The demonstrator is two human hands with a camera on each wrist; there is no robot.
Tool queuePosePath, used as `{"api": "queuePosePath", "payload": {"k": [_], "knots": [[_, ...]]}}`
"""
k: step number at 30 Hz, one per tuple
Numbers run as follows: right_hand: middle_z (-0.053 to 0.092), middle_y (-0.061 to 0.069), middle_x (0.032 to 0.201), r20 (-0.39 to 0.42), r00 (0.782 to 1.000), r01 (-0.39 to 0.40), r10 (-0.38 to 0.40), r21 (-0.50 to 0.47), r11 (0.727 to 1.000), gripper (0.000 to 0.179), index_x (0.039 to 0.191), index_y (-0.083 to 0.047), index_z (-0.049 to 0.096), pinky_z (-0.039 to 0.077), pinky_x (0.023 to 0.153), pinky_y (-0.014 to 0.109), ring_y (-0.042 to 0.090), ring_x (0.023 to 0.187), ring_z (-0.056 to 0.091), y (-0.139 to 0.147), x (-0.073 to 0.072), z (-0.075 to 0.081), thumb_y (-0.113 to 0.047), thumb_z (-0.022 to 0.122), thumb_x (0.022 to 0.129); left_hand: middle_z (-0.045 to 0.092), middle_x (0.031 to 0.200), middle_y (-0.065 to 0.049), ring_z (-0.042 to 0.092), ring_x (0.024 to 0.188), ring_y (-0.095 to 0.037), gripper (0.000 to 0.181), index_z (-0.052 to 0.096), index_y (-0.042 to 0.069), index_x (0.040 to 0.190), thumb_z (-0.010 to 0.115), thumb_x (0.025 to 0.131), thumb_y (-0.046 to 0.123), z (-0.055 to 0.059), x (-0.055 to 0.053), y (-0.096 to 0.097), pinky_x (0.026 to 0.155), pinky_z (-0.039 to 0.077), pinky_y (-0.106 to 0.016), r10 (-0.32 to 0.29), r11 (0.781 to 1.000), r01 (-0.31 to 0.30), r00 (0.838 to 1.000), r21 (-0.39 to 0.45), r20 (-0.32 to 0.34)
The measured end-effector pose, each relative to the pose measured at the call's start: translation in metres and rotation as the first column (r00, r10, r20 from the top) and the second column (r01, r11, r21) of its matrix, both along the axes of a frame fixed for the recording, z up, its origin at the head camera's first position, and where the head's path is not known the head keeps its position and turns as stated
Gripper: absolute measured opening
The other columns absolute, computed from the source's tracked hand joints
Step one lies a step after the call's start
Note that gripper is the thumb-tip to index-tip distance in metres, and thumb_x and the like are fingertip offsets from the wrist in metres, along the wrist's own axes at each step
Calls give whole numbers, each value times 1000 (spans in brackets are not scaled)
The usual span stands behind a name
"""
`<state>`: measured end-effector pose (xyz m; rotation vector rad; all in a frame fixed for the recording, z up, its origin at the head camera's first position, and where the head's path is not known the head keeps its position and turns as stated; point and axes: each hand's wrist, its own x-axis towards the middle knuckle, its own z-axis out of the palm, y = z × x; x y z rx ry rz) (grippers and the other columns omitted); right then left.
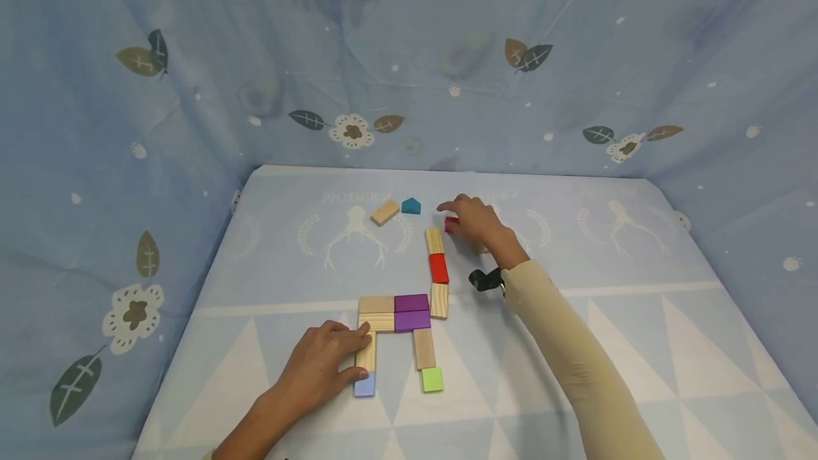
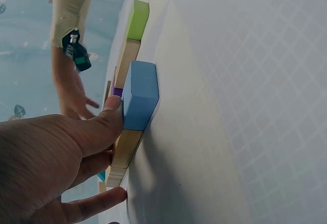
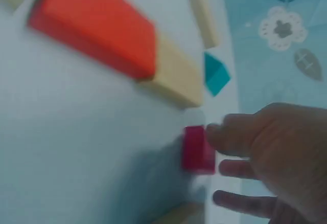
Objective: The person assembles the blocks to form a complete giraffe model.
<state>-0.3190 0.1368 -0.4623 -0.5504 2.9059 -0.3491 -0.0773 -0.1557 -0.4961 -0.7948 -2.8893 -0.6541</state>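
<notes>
My left hand point(image 1: 324, 363) rests by the left leg of a flat block shape, its thumb touching a light blue block point(image 2: 140, 96). Its fingers lie near a wooden block point(image 1: 366, 352) above that. At the back, my right hand point(image 1: 476, 222) reaches over a small red block point(image 3: 196, 150); the thumb is at the block's edge and the other fingers are spread. Purple blocks point(image 1: 412, 319), a wooden block point(image 1: 424, 348) and a green block point(image 1: 432, 379) continue the shape. From its upper right corner runs a column with a red rectangular block point(image 1: 439, 268) and wooden blocks point(image 1: 434, 240).
A loose wooden block point(image 1: 385, 213) and a teal house-shaped block point(image 1: 412, 206) lie near the back edge. Another wooden block is partly hidden under my right hand. A patterned cloth point(image 1: 268, 275) covers the table, and blue curtains point(image 1: 409, 91) hang behind and beside it.
</notes>
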Motion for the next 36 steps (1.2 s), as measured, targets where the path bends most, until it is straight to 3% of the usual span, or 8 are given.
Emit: {"api": "queuePosePath", "payload": {"k": [3,14,18,21,23,28,32,36], "knots": [[55,11,124,57,998,-26,25,10,1000,38,131,-20,65,50,89,45,28,105,53,7,2,-9,-16,67,94,65,126,-1,63,101,-24,51,75,12,114,88,69,33,0,0,-1,84,48,-45,2,1000,-2,1000,8,9],[60,19,119,-138,990,-15,7,-54,998,27,117,-9,72,48,88,51,37,103,56,76,39,-28,-5,69,90,64,128,-1,62,102,-23,51,74,13,115,86,71,34,2,-1,1,85,48,-46,8,1000,-9,1000,1,30],[56,23,124,-131,991,5,-11,-47,999,40,130,-10,63,47,86,56,42,106,54,95,54,-28,-8,69,91,64,128,0,62,102,-23,51,74,13,115,86,71,33,3,0,0,85,47,-46,13,1000,-13,999,-2,37],[51,27,128,-73,994,81,-82,-20,997,62,145,-11,46,48,83,60,46,108,52,102,63,-21,-18,72,89,64,128,0,62,102,-23,51,74,13,116,86,71,34,3,1,0,85,48,-46,14,1000,-14,999,-4,44],[51,29,126,-14,990,144,-144,1,990,71,148,-6,39,48,82,61,46,105,53,102,66,-13,-21,74,87,64,128,0,62,103,-24,51,74,13,116,86,71,34,3,1,-1,85,48,-46,17,1000,-17,999,-4,45],[62,28,106,101,954,282,-282,16,959,55,132,8,49,50,77,53,37,87,58,99,66,6,-15,69,85,63,129,0,62,103,-25,51,74,13,116,86,71,34,4,2,-2,85,47,-46,30,1000,-30,998,-1,55],[63,29,106,35,927,374,-373,-72,924,50,127,8,54,50,73,50,38,87,59,96,61,20,-18,67,86,63,130,1,61,104,-24,51,74,13,117,86,72,34,5,2,-1,86,47,-46,34,999,-34,997,3,74],[64,27,102,-20,929,356,-371,-239,904,47,128,3,58,51,66,46,35,82,60,79,43,35,-21,66,88,62,130,1,62,104,-23,52,73,13,117,86,71,35,7,2,-1,86,48,-45,27,1000,-28,996,2,81]]}}
